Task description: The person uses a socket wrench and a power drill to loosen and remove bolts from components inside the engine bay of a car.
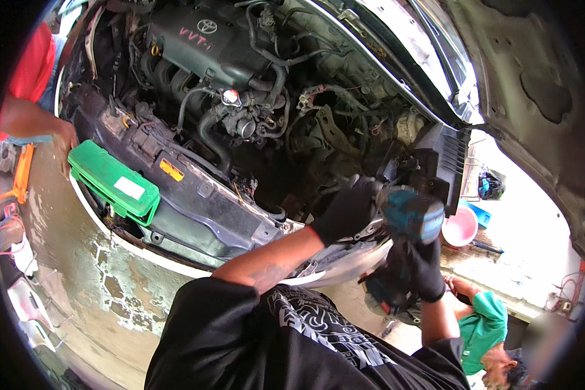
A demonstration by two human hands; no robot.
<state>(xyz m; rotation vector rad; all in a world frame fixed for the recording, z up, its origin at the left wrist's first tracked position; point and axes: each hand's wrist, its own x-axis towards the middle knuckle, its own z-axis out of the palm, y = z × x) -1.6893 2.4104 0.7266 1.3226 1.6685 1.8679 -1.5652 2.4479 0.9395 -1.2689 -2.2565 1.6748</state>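
Note:
My right hand (424,268), in a black glove, is wrapped round the handle of a blue cordless power tool (415,214). The tool is held over the front corner of an open engine bay, its dark lower end hanging below my hand. My left hand (346,211), gloved in black too, is closed right at the tool's front end. What its fingers pinch there is hidden. Behind both hands lies the engine, with a dark plastic cover (201,49) and several hoses. A black ribbed housing (439,156) stands just beyond the tool.
A green plastic case (114,182) lies on the car's front panel (195,201). At left, a person in red rests a hand (64,140) near it. The raised hood (533,84) overhangs the right. A pink basin (460,225) and a person in green (487,325) are beyond the car.

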